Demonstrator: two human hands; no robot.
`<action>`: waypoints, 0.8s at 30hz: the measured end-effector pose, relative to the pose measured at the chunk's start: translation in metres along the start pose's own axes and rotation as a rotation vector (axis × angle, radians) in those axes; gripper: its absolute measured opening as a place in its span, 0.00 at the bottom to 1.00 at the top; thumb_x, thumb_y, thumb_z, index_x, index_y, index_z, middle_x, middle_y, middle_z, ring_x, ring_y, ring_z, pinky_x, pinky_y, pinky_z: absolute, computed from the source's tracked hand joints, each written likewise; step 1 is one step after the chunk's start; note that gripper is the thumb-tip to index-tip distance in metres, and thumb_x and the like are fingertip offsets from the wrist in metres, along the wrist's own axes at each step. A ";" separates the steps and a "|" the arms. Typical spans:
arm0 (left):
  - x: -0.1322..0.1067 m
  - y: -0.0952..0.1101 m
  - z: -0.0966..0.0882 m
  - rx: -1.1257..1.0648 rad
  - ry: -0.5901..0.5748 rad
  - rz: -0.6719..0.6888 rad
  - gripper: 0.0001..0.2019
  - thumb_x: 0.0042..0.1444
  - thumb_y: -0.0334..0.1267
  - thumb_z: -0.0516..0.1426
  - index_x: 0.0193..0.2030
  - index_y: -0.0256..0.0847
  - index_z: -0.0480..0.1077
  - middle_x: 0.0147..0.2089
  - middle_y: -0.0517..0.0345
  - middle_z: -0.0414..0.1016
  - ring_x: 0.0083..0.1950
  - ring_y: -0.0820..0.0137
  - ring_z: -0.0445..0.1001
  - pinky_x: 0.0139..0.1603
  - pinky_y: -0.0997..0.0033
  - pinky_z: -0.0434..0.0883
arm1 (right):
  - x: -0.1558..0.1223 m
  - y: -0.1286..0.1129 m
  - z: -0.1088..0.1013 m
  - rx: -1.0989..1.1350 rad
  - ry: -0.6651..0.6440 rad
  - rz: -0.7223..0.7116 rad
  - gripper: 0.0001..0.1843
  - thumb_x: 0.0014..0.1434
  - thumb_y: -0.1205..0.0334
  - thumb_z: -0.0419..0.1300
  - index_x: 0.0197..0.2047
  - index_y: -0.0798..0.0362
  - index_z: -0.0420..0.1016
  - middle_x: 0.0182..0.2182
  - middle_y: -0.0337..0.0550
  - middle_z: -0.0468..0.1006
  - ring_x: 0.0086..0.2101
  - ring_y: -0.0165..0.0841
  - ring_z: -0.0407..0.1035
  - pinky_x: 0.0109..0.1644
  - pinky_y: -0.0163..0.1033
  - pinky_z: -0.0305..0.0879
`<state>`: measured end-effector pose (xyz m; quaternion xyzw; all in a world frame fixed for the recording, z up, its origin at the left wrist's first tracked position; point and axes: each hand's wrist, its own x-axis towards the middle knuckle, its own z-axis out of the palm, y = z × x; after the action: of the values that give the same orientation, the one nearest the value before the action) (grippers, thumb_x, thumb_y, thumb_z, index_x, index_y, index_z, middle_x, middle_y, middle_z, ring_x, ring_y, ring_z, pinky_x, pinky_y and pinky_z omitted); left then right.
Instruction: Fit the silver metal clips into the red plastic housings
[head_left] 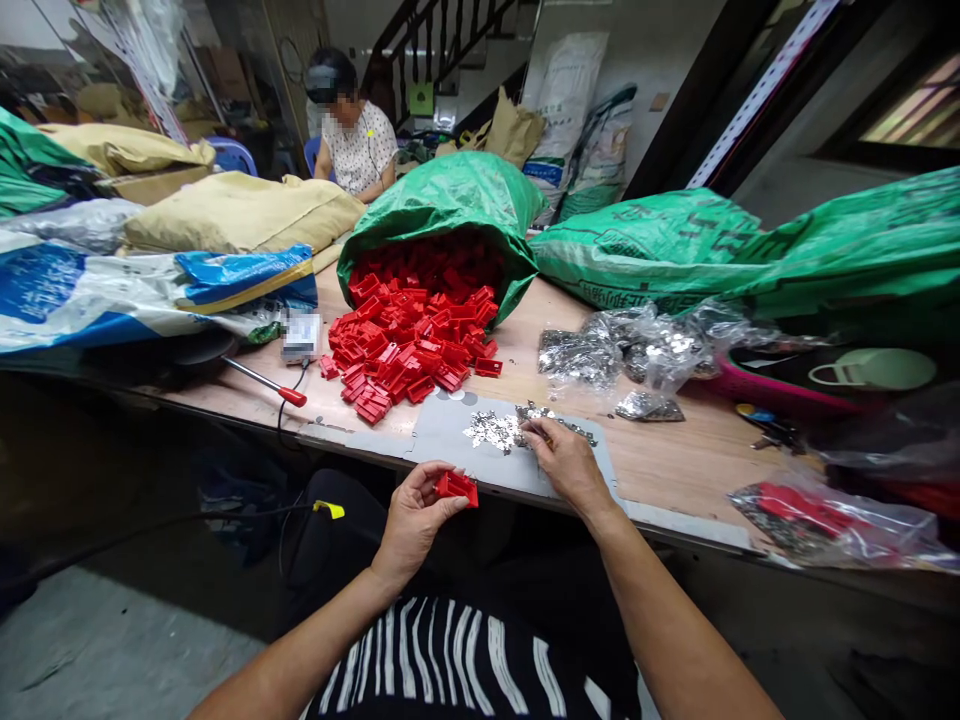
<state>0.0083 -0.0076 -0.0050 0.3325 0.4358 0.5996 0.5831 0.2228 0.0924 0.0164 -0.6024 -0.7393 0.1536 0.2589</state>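
My left hand is closed on a small red plastic part, held just off the near edge of the table. My right hand rests on the grey mat, its fingertips pinched in a small pile of shiny metal pieces. Whether a piece sits between the fingers I cannot make out. A heap of the same red plastic parts spills from an open green sack behind the mat.
Clear bags of metal pieces lie right of the heap. More green sacks fill the right side. A red-handled tool and a small box sit left. Another person sits at the far end.
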 end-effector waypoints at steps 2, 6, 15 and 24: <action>-0.001 0.000 -0.001 -0.005 0.002 -0.009 0.19 0.41 0.31 0.69 0.42 0.39 0.72 0.43 0.54 0.81 0.45 0.67 0.78 0.49 0.69 0.74 | 0.002 0.008 -0.004 -0.072 -0.008 0.014 0.09 0.59 0.64 0.55 0.40 0.50 0.76 0.39 0.43 0.80 0.40 0.37 0.72 0.44 0.40 0.64; -0.002 -0.002 0.000 -0.021 -0.009 -0.024 0.19 0.41 0.31 0.69 0.41 0.38 0.72 0.44 0.53 0.81 0.45 0.66 0.78 0.49 0.69 0.73 | 0.001 0.015 -0.007 -0.160 -0.048 -0.021 0.08 0.58 0.66 0.56 0.39 0.49 0.76 0.39 0.42 0.77 0.41 0.36 0.70 0.44 0.38 0.61; -0.004 -0.001 0.002 -0.007 -0.014 -0.046 0.19 0.42 0.32 0.68 0.42 0.38 0.72 0.44 0.53 0.81 0.46 0.65 0.78 0.50 0.67 0.73 | -0.004 -0.001 -0.003 -0.267 -0.045 0.056 0.04 0.59 0.60 0.58 0.35 0.50 0.72 0.35 0.40 0.75 0.35 0.35 0.69 0.33 0.36 0.56; -0.005 -0.002 -0.001 -0.012 -0.005 -0.050 0.18 0.42 0.31 0.68 0.41 0.38 0.72 0.44 0.53 0.81 0.45 0.65 0.78 0.50 0.67 0.73 | -0.013 0.000 -0.011 -0.190 -0.095 -0.026 0.06 0.58 0.61 0.56 0.34 0.50 0.73 0.33 0.41 0.75 0.34 0.34 0.69 0.35 0.36 0.60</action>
<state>0.0088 -0.0130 -0.0063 0.3198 0.4389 0.5865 0.6009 0.2309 0.0791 0.0233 -0.6065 -0.7698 0.1077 0.1673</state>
